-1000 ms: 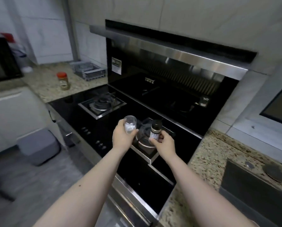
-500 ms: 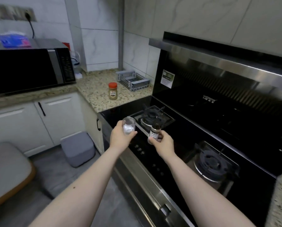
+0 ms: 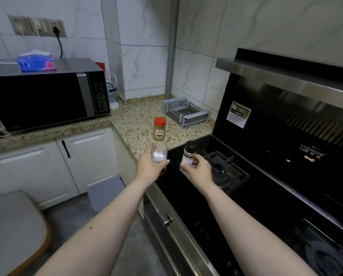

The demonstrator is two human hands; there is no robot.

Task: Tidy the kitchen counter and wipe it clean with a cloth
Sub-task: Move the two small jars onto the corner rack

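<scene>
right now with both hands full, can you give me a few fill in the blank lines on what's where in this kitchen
1. The left hand grips a clear glass jar holding ____ powder.
2. The right hand holds a small bottle with a ____ cap.
3. The red-lidded spice jar stands on the speckled stone ____.
4. The blue tissue pack lies on top of the black ____.

Missing words: white; black; counter; microwave
</scene>
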